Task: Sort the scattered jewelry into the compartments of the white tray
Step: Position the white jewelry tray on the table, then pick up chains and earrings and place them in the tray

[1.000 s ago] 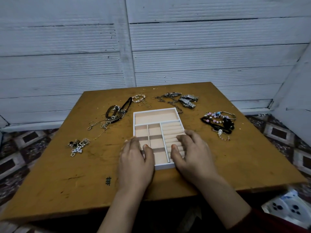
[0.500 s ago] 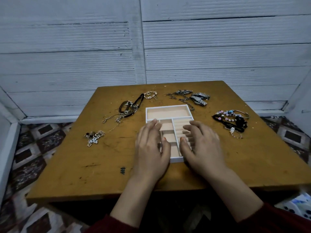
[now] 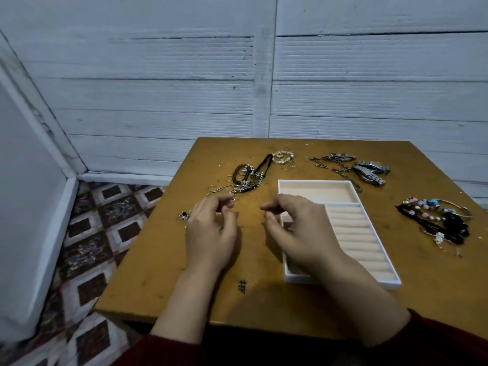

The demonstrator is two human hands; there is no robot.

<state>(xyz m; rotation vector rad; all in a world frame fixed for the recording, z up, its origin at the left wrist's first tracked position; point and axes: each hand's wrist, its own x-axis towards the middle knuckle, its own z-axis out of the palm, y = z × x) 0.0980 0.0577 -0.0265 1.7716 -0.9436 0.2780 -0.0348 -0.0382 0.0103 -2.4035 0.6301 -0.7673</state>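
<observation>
The white tray (image 3: 353,192) with peach compartments lies on the wooden table (image 3: 264,307). My right hand (image 3: 298,231) hovers over the tray's left compartments, fingers loosely curled, nothing seen in it. Left of the tray, my left hand (image 3: 211,233) is over the table with its fingers loosely curled. Its fingertips are by the end of a thin chain from the tangle of chains and dark bracelets (image 3: 248,175). A small dark-stoned cluster (image 3: 183,215) peeks out beside that hand, partly hidden by it.
A pink beaded bracelet with loose rings (image 3: 284,157) lies at the back. Silver chains (image 3: 335,161) and metal watches (image 3: 371,170) sit behind the tray. A pile of beaded and black bracelets (image 3: 435,217) is on the right. White walls stand behind and left.
Both hands have lifted off the tray and moved left. My left hand now sits over the table by the small cluster. The view has swung left.
</observation>
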